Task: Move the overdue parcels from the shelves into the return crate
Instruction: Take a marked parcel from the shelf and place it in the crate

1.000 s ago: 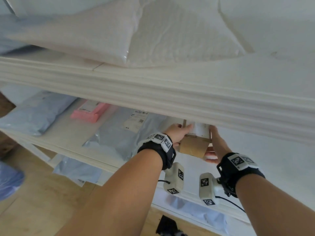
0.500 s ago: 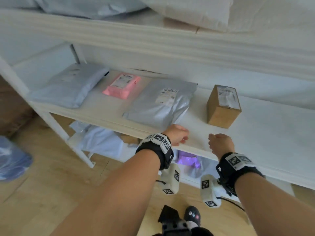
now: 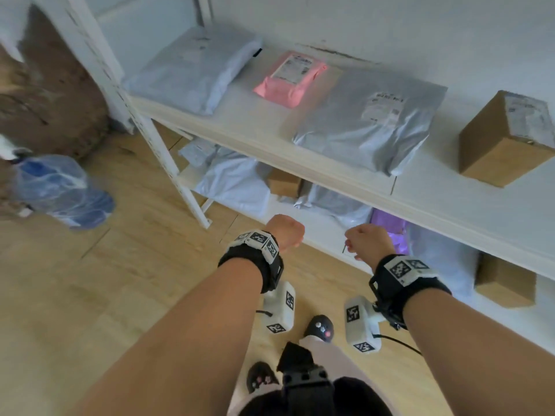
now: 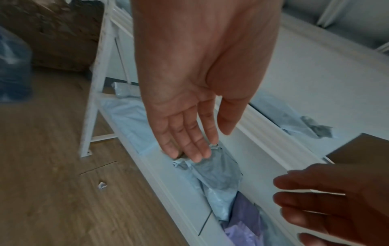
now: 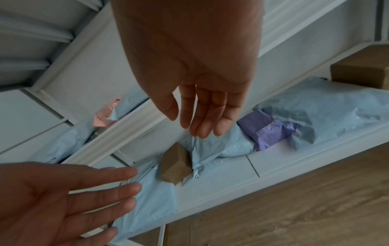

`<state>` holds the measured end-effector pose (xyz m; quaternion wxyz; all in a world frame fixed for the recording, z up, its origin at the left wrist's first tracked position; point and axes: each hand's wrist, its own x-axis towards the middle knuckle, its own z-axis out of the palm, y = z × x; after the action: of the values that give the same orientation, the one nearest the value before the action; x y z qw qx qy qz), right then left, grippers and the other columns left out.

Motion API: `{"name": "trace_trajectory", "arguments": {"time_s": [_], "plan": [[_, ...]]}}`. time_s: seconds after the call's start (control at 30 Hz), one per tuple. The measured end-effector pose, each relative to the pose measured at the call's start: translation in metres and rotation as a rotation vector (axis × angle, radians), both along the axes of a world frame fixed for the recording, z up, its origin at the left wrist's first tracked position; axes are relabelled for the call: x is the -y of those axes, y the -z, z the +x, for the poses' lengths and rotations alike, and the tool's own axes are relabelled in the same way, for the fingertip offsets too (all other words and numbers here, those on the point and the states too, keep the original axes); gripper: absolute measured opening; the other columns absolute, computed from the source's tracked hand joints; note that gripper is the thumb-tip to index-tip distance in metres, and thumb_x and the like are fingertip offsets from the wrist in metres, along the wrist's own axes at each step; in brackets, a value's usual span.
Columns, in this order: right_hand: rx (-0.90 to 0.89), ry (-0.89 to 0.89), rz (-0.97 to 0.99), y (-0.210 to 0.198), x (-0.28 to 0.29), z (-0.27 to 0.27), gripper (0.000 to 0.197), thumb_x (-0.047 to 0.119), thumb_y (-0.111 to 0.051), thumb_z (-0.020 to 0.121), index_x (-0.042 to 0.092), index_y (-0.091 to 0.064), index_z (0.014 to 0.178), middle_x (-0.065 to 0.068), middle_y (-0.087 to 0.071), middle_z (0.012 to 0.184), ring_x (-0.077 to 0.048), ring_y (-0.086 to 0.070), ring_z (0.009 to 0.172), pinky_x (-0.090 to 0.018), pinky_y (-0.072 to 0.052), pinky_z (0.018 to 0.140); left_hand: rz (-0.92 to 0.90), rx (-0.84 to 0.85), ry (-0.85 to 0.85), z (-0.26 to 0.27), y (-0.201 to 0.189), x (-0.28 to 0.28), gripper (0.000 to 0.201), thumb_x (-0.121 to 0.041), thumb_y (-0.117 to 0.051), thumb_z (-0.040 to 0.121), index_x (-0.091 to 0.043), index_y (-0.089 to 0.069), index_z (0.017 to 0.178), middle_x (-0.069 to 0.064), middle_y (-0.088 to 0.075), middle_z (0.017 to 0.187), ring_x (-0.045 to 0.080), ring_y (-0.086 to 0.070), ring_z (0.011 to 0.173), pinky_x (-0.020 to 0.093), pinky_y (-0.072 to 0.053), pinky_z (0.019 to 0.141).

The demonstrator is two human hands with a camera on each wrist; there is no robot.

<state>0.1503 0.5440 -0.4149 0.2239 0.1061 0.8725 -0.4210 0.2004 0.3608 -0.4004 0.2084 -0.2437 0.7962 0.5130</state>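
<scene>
Both hands hang empty in front of the lower shelf [image 3: 318, 235]. My left hand [image 3: 285, 232] and right hand [image 3: 368, 240] hold nothing. In the left wrist view the left hand [image 4: 189, 133] has straight fingers pointing down at a grey mailer [image 4: 216, 173]. The right hand [image 5: 202, 113] is just as relaxed above a light blue mailer [image 5: 212, 146]. On the middle shelf lie a pale mailer [image 3: 192, 67], a pink mailer [image 3: 289, 78], a grey mailer [image 3: 369, 121] and a labelled cardboard box [image 3: 507, 139]. A purple parcel [image 3: 387, 223] lies below. No crate is in view.
The lower shelf also holds light blue mailers [image 3: 234, 181], a small cardboard box [image 3: 283, 183] and another box [image 3: 504, 280]. A white shelf post [image 3: 168, 163] stands at left. A blue water bottle [image 3: 60, 190] lies on the wooden floor. My feet [image 3: 319, 325] are below.
Both hands let go of the cardboard box on the middle shelf and dropped down to the lower shelf's front. My view tilted downward.
</scene>
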Motion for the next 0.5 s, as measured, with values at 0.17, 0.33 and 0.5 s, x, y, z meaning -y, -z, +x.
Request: {"name": "trace_trajectory", "arguments": {"time_s": [0.17,0.33,0.5], "plan": [[0.061,-0.02,-0.058,0.019,0.03,-0.013,0.02,0.015,-0.054,0.085,0.015,-0.061,0.066,-0.001,-0.065,0.065,-0.021,-0.059,0.067,-0.035,-0.049,0.067,0.026,-0.006,-0.092,-0.008,0.009,0.03,0.021,-0.011,-0.05,0.097,-0.019,-0.056,0.078,0.008,-0.061,0.092,0.017,-0.057,0.069,0.021,-0.045,0.06],[0.13,-0.043,-0.074,0.035,0.056,-0.039,0.018,0.013,-0.054,0.087,0.011,-0.059,0.069,-0.006,-0.064,0.068,-0.022,-0.058,0.068,-0.034,-0.048,0.068,0.044,0.038,-0.149,-0.025,0.012,0.062,0.023,-0.016,-0.049,0.099,-0.02,-0.056,0.078,0.002,-0.062,0.086,0.02,-0.058,0.076,0.025,-0.046,0.064],[0.142,-0.097,-0.095,0.038,0.09,-0.066,0.016,0.015,-0.052,0.091,0.007,-0.064,0.086,-0.01,-0.067,0.08,-0.023,-0.06,0.073,-0.033,-0.05,0.07,0.066,0.021,-0.281,-0.039,0.017,0.093,0.024,-0.018,-0.049,0.099,-0.021,-0.056,0.076,-0.005,-0.059,0.073,0.014,-0.057,0.068,0.03,-0.05,0.07]]}}
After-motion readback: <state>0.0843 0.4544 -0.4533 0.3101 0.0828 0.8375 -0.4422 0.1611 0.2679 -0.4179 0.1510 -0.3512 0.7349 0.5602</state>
